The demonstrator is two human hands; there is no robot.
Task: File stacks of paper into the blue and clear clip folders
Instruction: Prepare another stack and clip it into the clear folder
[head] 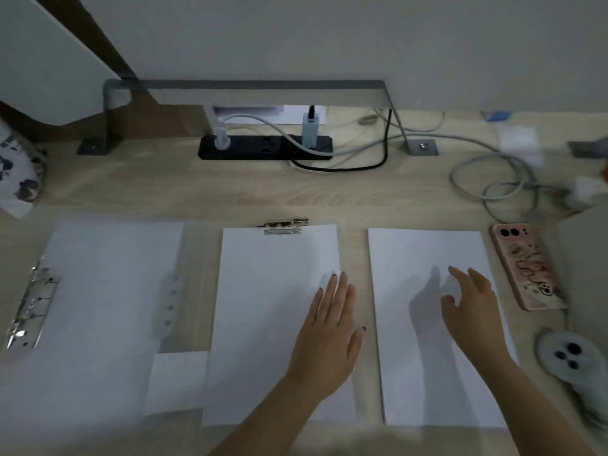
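Neither hand grips: left hand (329,334) lies flat, pinning clipped paper (273,307) under the metal clip (284,225), likely steadying it; right hand (473,311) hovers spread above the loose stack (431,324) right of that clip.

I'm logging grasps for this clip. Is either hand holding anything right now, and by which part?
Nothing is gripped. The left hand lies flat, palm down, on the clipped paper stack; the right hand hovers open over the loose paper stack.
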